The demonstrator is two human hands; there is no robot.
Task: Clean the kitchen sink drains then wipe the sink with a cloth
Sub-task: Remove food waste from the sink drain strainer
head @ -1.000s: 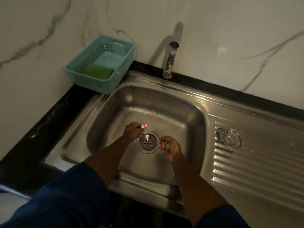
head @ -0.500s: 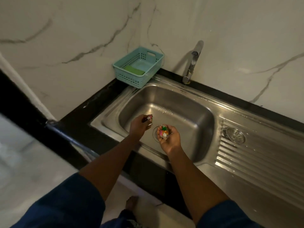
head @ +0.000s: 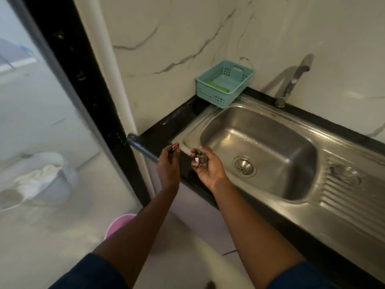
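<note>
The steel sink (head: 277,140) has a round drain (head: 244,166) in its basin floor. A second small drain (head: 345,177) sits in the ribbed draining board on the right. My left hand (head: 169,163) pinches a small red and dark scrap (head: 174,147) over the sink's left front corner. My right hand (head: 205,164), palm up beside it, cups several small bits of debris (head: 200,157), green and white among them. Both hands are outside the basin, left of the drain.
A teal basket (head: 225,84) with a green sponge stands at the back left on the black counter (head: 166,126). The tap (head: 291,84) rises behind the basin. To the left are a dark door frame (head: 87,97), a grey bucket (head: 52,180) and a pink bin (head: 118,224) on the floor.
Both hands lifted from the drain with the bits in them and moved left, out over the sink's front corner. My view has swung left toward the door and floor.
</note>
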